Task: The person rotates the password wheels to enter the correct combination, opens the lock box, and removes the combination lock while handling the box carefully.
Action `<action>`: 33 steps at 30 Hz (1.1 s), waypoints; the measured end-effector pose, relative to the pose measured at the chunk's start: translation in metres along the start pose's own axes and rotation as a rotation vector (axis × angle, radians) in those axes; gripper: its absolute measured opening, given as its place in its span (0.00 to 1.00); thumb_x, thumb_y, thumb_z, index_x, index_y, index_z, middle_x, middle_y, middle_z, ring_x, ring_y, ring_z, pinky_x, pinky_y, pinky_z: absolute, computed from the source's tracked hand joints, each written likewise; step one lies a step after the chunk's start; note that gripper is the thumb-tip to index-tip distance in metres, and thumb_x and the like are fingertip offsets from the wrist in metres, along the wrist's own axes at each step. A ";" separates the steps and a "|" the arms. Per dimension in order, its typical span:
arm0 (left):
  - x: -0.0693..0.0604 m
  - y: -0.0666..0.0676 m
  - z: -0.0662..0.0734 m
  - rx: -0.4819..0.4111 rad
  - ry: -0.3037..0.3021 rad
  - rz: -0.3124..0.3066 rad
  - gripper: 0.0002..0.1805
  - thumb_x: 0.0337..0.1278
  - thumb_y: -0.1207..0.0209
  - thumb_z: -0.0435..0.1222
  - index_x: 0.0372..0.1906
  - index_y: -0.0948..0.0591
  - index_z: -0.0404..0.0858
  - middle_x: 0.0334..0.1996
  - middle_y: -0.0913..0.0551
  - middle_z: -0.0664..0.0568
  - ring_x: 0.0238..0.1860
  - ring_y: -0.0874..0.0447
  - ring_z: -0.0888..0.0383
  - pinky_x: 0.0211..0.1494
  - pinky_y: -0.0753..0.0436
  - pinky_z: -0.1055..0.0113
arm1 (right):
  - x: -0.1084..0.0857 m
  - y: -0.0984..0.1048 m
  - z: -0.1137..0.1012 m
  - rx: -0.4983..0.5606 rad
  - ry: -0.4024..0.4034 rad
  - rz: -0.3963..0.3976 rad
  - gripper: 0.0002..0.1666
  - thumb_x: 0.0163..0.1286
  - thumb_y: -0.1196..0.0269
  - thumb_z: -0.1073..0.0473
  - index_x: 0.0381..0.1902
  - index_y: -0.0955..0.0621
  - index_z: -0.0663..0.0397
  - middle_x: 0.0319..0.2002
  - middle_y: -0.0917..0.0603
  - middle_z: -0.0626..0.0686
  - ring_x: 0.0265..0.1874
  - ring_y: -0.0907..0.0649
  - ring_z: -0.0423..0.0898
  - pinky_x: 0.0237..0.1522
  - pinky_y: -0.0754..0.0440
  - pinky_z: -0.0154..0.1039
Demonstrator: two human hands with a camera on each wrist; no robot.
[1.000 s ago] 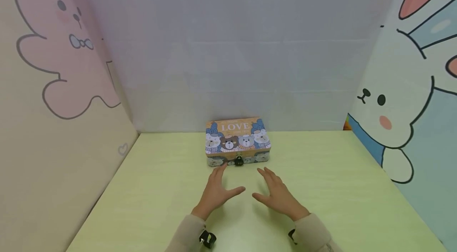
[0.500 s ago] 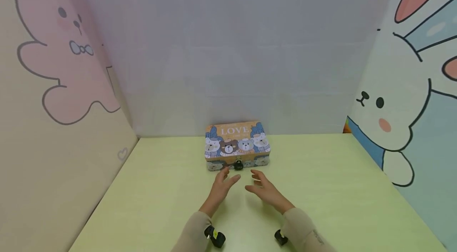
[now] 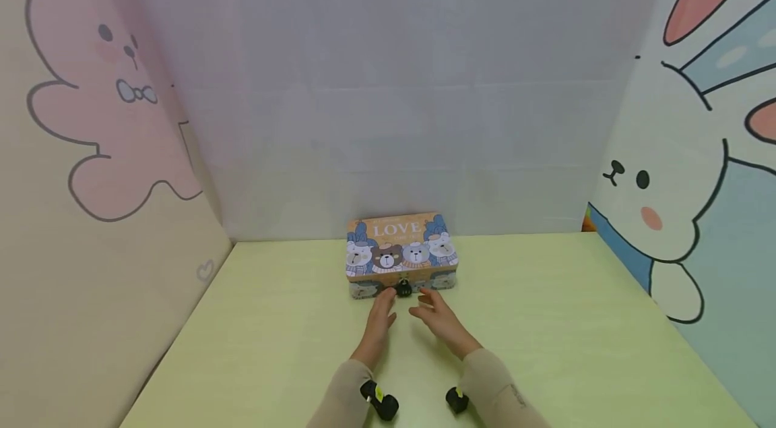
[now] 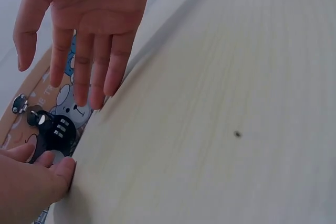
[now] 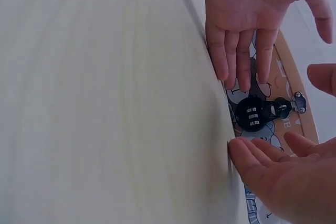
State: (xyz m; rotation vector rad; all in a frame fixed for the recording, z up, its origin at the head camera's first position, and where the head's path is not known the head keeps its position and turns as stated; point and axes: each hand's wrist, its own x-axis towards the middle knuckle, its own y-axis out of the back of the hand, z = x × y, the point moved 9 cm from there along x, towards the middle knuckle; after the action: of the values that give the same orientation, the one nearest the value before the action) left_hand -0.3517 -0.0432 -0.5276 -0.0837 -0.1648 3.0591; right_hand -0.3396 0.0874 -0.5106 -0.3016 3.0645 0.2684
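Observation:
A tin box (image 3: 400,253) printed with bears and the word LOVE lies at the back middle of the table, its lid down. On its front hangs a black combination padlock (image 3: 403,288), whose number dials (image 5: 252,116) show in the right wrist view. My left hand (image 3: 377,323) is just left of the padlock, fingers reaching toward the tin's front. To the right of the padlock my right hand (image 3: 445,325) faces it, palm inward, fingers relaxed. Neither hand holds anything. Whether the left fingertips touch the tin, I cannot tell.
The pale green table (image 3: 273,340) spreads around the tin. Behind it hangs a white cloth wall (image 3: 388,111). Cartoon-printed walls stand on the left (image 3: 73,280) and right (image 3: 715,212). Black wrist cameras (image 3: 380,401) sit under both sleeves.
Both hands have moved forward toward the tin and closer together, their fingers drawing in around the padlock. The head view has tilted slightly up, while the tin stays in place.

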 end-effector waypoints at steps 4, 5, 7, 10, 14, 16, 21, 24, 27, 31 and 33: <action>0.007 0.000 -0.004 -0.143 0.028 0.045 0.35 0.77 0.61 0.45 0.71 0.47 0.19 0.72 0.48 0.24 0.74 0.52 0.33 0.76 0.44 0.43 | 0.010 -0.003 0.003 0.051 0.000 0.003 0.37 0.74 0.43 0.60 0.71 0.42 0.74 0.68 0.37 0.75 0.66 0.33 0.70 0.62 0.27 0.62; 0.008 0.000 -0.004 -0.164 0.035 0.053 0.36 0.77 0.61 0.45 0.71 0.47 0.18 0.72 0.48 0.24 0.74 0.52 0.33 0.76 0.44 0.43 | 0.013 -0.003 0.003 0.062 -0.003 0.007 0.36 0.74 0.43 0.60 0.71 0.42 0.75 0.68 0.37 0.75 0.66 0.34 0.69 0.61 0.26 0.61; 0.010 0.001 -0.004 -0.208 0.044 0.066 0.36 0.77 0.61 0.45 0.71 0.47 0.18 0.72 0.48 0.24 0.74 0.52 0.33 0.76 0.45 0.44 | 0.017 -0.003 0.004 0.085 -0.011 0.018 0.35 0.74 0.43 0.61 0.71 0.41 0.75 0.67 0.37 0.75 0.66 0.34 0.69 0.60 0.25 0.60; 0.011 0.001 -0.004 -0.254 0.046 0.078 0.36 0.77 0.62 0.46 0.70 0.47 0.18 0.71 0.47 0.24 0.73 0.51 0.33 0.76 0.45 0.44 | 0.021 -0.002 0.004 0.120 -0.010 0.037 0.33 0.74 0.45 0.62 0.69 0.40 0.77 0.67 0.36 0.76 0.65 0.33 0.69 0.58 0.22 0.59; 0.012 0.002 -0.006 -0.306 0.043 0.101 0.34 0.77 0.62 0.45 0.69 0.45 0.17 0.69 0.45 0.24 0.72 0.47 0.33 0.76 0.44 0.44 | 0.024 -0.005 0.007 0.177 -0.007 0.033 0.32 0.73 0.46 0.65 0.68 0.40 0.79 0.66 0.36 0.77 0.63 0.30 0.69 0.56 0.21 0.58; 0.013 0.002 -0.007 -0.315 0.037 0.107 0.33 0.77 0.62 0.44 0.68 0.45 0.17 0.68 0.44 0.24 0.71 0.46 0.33 0.75 0.43 0.43 | 0.026 -0.007 0.009 0.200 -0.008 0.023 0.32 0.73 0.46 0.65 0.68 0.41 0.79 0.66 0.36 0.77 0.61 0.28 0.67 0.56 0.20 0.56; 0.016 -0.001 -0.011 -0.320 0.035 0.094 0.33 0.76 0.60 0.43 0.68 0.45 0.17 0.69 0.44 0.24 0.72 0.48 0.33 0.76 0.43 0.44 | 0.030 -0.008 0.015 0.221 0.000 0.016 0.32 0.73 0.46 0.66 0.68 0.41 0.80 0.65 0.35 0.77 0.58 0.25 0.63 0.56 0.20 0.54; 0.017 -0.001 -0.012 -0.315 0.044 0.082 0.34 0.76 0.61 0.44 0.69 0.45 0.17 0.69 0.45 0.24 0.73 0.48 0.33 0.76 0.43 0.45 | 0.030 -0.007 0.017 0.233 -0.002 0.020 0.32 0.72 0.45 0.67 0.68 0.40 0.80 0.65 0.35 0.77 0.57 0.24 0.61 0.56 0.20 0.53; 0.017 -0.001 -0.013 -0.306 0.052 0.078 0.34 0.77 0.62 0.43 0.70 0.46 0.17 0.70 0.45 0.24 0.72 0.48 0.33 0.76 0.42 0.45 | 0.029 -0.007 0.017 0.243 -0.004 0.015 0.33 0.71 0.44 0.67 0.68 0.40 0.80 0.65 0.35 0.78 0.56 0.23 0.59 0.56 0.20 0.54; 0.017 0.001 -0.016 -0.292 0.060 0.088 0.33 0.77 0.61 0.43 0.69 0.43 0.17 0.69 0.42 0.26 0.72 0.44 0.34 0.74 0.39 0.45 | 0.028 -0.006 0.016 0.250 -0.002 0.007 0.34 0.71 0.45 0.67 0.68 0.41 0.81 0.64 0.34 0.78 0.50 0.20 0.54 0.56 0.19 0.52; 0.016 0.003 -0.018 -0.282 0.048 0.086 0.34 0.75 0.57 0.44 0.68 0.40 0.18 0.67 0.38 0.27 0.71 0.41 0.36 0.73 0.35 0.48 | 0.028 -0.005 0.016 0.242 0.001 0.005 0.34 0.71 0.47 0.66 0.68 0.41 0.82 0.64 0.34 0.78 0.47 0.18 0.51 0.54 0.18 0.49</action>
State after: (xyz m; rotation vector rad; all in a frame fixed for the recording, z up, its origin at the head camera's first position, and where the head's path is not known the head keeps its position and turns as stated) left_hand -0.3672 -0.0427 -0.5464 -0.1850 -0.6034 3.0926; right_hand -0.3658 0.0801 -0.5289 -0.2800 3.0549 -0.1031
